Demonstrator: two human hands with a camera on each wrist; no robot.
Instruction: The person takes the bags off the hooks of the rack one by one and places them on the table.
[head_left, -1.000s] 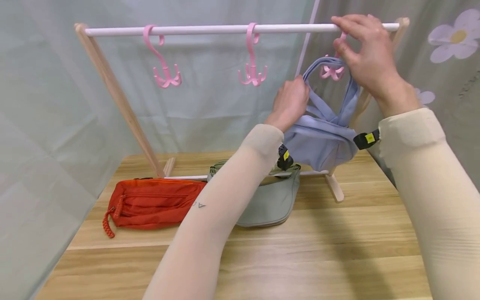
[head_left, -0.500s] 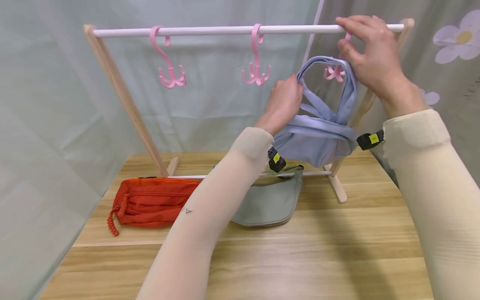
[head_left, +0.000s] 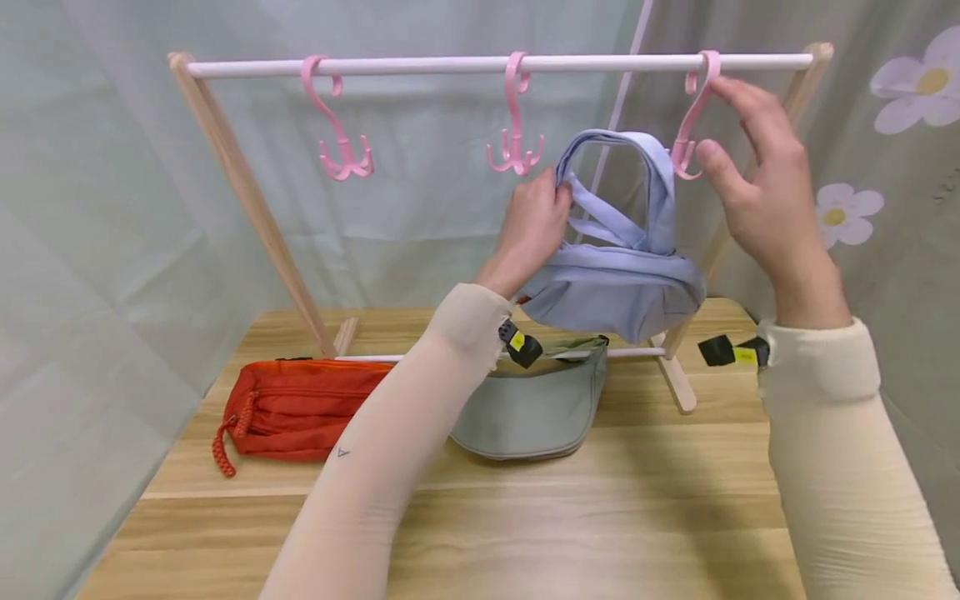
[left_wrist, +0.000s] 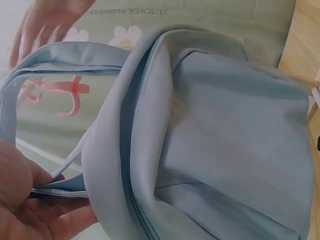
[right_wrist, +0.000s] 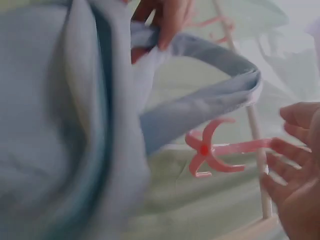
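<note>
A light blue fabric bag (head_left: pixel 617 293) hangs in the air below the rail's right part, its handle loop standing up. My left hand (head_left: pixel 527 223) grips the left side of the handle; in the left wrist view the strap runs between thumb and fingers of that hand (left_wrist: pixel 30 200). My right hand (head_left: pixel 772 192) is raised beside the right pink hook (head_left: pixel 692 123), index fingertip right at its upper curve, thumb near its prongs. The right wrist view shows this hand (right_wrist: pixel 300 172) with fingers apart and nothing in them. The handle's right side overlaps the hook's prongs in the head view.
Two more pink hooks (head_left: pixel 513 117) hang from the white rail (head_left: pixel 420 67) of a wooden-legged rack. On the wooden table (head_left: pixel 585 533) lie a red bag (head_left: pixel 300 408) at left and a grey-green bag (head_left: pixel 528 417), partly behind my left arm. Curtains surround the rack.
My right hand has come off the rail and moved down beside the right hook. My left hand has drawn the blue bag's handle left and slightly down, uncovering that hook.
</note>
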